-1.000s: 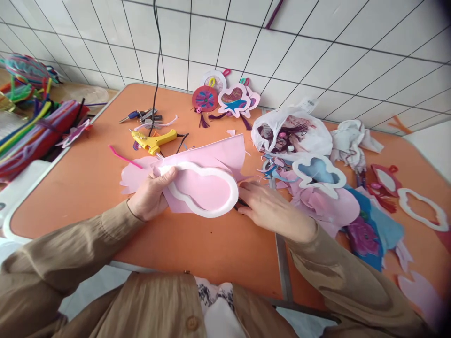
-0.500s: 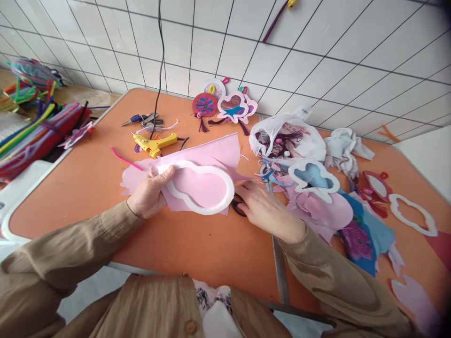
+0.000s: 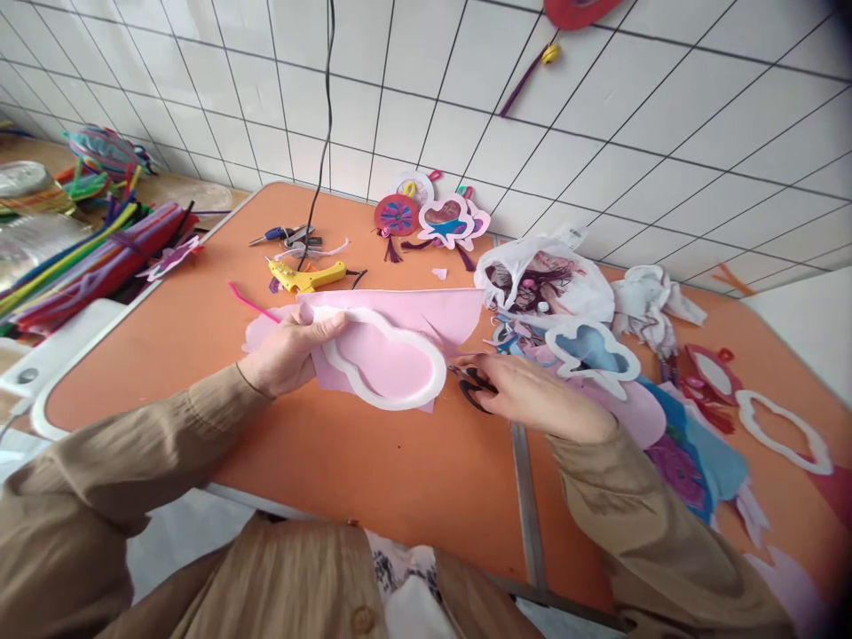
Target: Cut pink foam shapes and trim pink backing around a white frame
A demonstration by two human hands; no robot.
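My left hand [image 3: 293, 348] is closed around the left end of a white gourd-shaped frame [image 3: 436, 383] and a pink sheet [image 3: 439, 306] under it, thumb on top. Pink material also fills the frame's opening. Black-handled scissors [image 3: 477, 390] are in my right hand [image 3: 525, 390], just right of the frame, their short visible tip close to its right end. Whether the blades touch the sheet I cannot tell. A slit shows in the sheet's upper right part.
Behind the sheet lie a yellow glue gun [image 3: 307, 275] and keys [image 3: 293, 235]. Finished tasselled ornaments [image 3: 445, 220] rest near the tiled wall. To the right are a white plastic bag [image 3: 586, 288], a white cloud-shaped frame [image 3: 629, 366] and fabric scraps. Pipe cleaners [image 3: 113, 257] lie at the left.
My right hand has drawn back to the right with the scissors, which now show more fully. The sheet's upper right part has swung rightward. A small pink scrap lies behind it.
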